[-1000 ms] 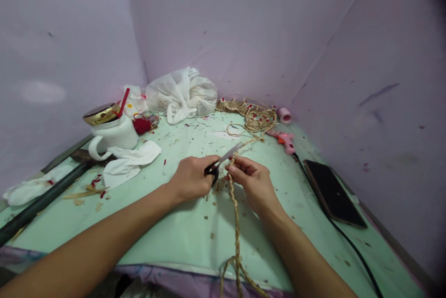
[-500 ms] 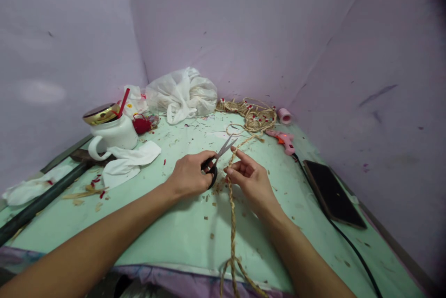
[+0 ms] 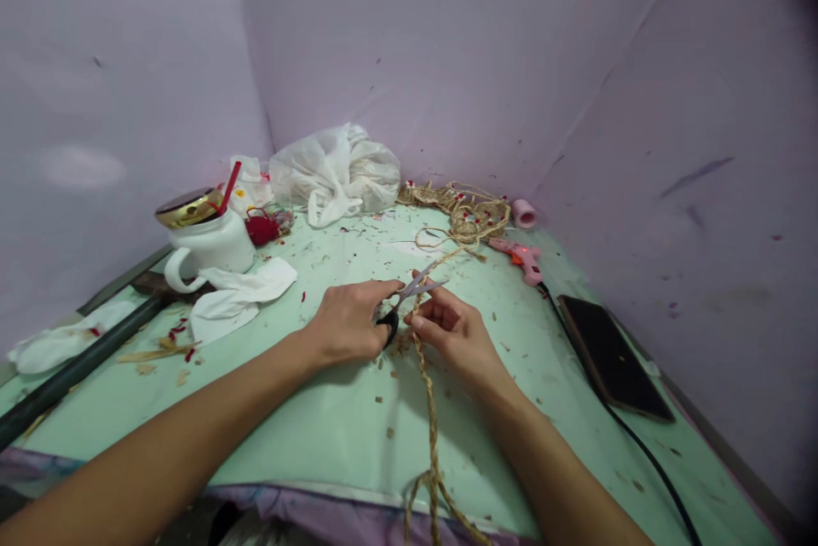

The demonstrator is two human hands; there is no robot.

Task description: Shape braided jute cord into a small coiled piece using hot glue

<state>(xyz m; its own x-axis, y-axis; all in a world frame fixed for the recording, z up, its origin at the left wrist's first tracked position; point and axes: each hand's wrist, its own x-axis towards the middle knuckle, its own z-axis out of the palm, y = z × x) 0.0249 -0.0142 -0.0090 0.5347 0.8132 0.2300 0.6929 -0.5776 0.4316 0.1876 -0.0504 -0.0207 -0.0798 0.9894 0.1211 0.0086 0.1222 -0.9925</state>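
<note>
My left hand (image 3: 351, 321) grips a pair of scissors (image 3: 409, 294) by its black handles, blades parted and lying across the braided straw cord. My right hand (image 3: 451, 329) pinches the braided cord (image 3: 429, 397) between thumb and fingers, close to the blades. From there the cord runs down over the table's front edge, where loose strands branch off, and its upper end reaches toward the back of the table. Whether the blades touch the cord I cannot tell.
Woven straw pieces with red and white beads (image 3: 473, 218) lie at the back. A pink glue gun (image 3: 521, 258) and a phone (image 3: 613, 359) are on the right. On the left are a white mug (image 3: 210, 248), a hammer (image 3: 83, 359) and tissue (image 3: 246, 295). A plastic bag (image 3: 338, 171) stands behind.
The scissors have moved right, and their blades now cross the cord beside my right fingers. The cord's upper part has shifted slightly left.
</note>
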